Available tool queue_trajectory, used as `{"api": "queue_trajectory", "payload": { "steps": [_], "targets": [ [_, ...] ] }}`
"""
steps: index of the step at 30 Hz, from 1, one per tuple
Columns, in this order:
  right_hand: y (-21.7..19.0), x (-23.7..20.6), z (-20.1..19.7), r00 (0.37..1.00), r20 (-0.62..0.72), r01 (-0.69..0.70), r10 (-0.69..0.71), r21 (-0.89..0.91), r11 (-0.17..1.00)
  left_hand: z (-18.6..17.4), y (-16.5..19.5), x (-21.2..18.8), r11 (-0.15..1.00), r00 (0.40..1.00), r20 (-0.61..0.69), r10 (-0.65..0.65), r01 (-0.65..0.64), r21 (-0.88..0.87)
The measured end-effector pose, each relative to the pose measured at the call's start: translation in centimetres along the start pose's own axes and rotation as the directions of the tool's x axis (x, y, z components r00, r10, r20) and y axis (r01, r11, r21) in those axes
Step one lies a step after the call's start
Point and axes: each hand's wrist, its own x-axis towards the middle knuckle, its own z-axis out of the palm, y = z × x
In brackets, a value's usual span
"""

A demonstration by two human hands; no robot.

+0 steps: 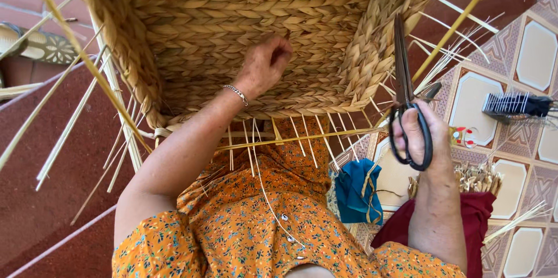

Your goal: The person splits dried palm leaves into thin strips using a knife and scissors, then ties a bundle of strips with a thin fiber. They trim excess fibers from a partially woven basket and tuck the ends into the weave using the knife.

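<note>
— See the woven basket (244,22) on its yellow frame (87,69)? Her left hand (264,66) is down inside it, fingers curled against the braided bottom; I can't tell whether it pinches a strand.

— And right of the basket?

— Her right hand (427,138) is clenched round black scissors (405,89), blades closed, tips up beside the basket's right wall.

— Risky, I'd say: those loose straw ends (447,51) stick out near the blades, and a careless snip could cut the weave.
</note>
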Motion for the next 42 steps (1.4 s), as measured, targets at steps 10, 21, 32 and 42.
{"api": "queue_trajectory", "payload": {
  "steps": [10, 21, 32, 42],
  "targets": [
    [3.8, -3.0, 6.8, 0.998, -0.007, 0.056, -0.056, 0.277, 0.959, 3.3, 2.0, -0.7, 0.819, 0.760, 0.505, -0.410, 0.063, 0.570],
    [4.9, -4.4, 8.8, 0.998, -0.044, -0.028, 0.033, 0.109, 0.994, 8.5, 2.5, 1.4, 0.558, 0.568, 0.755, -0.326, -0.529, 0.639],
    [4.3, -9.3, 7.2, 0.988, 0.143, 0.097, -0.049, -0.357, 0.929, 4.3, 4.8, -1.2, 0.727, 0.524, 0.724, -0.449, -0.257, 0.637],
    [5.8, -14.0, 8.6, 0.992, 0.124, -0.001, 0.019, -0.150, 0.989, 8.5, 4.2, -1.3, 0.727, 0.299, 0.855, -0.424, -0.450, 0.518]
  ]
}}
